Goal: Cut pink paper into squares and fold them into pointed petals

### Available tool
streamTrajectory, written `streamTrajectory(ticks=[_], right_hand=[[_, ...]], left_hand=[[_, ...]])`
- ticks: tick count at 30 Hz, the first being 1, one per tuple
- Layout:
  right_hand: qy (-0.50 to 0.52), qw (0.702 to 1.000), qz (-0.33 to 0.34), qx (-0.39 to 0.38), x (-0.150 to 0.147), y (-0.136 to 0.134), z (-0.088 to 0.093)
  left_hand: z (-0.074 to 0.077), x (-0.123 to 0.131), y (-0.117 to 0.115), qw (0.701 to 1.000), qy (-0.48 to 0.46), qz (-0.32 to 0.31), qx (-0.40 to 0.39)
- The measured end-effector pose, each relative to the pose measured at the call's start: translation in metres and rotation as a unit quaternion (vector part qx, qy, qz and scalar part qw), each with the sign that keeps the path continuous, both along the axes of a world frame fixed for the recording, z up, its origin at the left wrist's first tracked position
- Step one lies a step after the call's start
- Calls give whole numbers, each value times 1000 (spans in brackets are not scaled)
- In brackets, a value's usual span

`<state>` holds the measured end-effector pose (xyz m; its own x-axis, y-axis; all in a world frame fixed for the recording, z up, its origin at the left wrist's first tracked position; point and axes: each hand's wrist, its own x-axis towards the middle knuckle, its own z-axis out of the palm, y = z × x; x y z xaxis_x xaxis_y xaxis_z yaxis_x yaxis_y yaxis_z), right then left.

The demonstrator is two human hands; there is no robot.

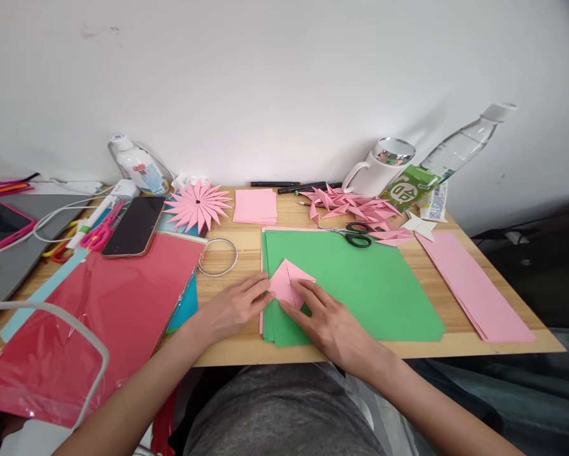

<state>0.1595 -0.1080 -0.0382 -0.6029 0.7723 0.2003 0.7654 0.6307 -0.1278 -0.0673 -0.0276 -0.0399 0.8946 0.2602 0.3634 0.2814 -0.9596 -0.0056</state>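
A folded piece of pink paper [286,277] lies on a stack of green sheets [370,291], with a crease down its middle. My left hand [239,304] grips the paper's left corner, fingertips and thumb close together. On its right side, the fingers and thumb of my right hand [329,316] hold the paper and cover its lower right part. Scissors with black handles [358,234] rest on the upper part of the green stack. Behind it are a stack of pink squares [255,206] and a pile of folded pink pieces [355,208].
To the left are a pink paper star wheel [198,204], a roll of tape [218,256], a phone [135,226] and red sheets in plastic [108,304]. At the right stand a white mug [377,171] and a tilted-looking water bottle [465,145]; pink strips [474,285] lie below.
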Motion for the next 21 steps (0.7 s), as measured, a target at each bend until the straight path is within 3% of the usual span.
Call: streamTrajectory(ticks=[12, 21], right_hand=[[5, 1000, 0, 7, 1, 2, 1], [70, 996, -1, 47, 2, 9, 3]], left_hand=[[2, -2, 5, 995, -41, 43, -84], [4, 10, -4, 999, -28, 37, -14]])
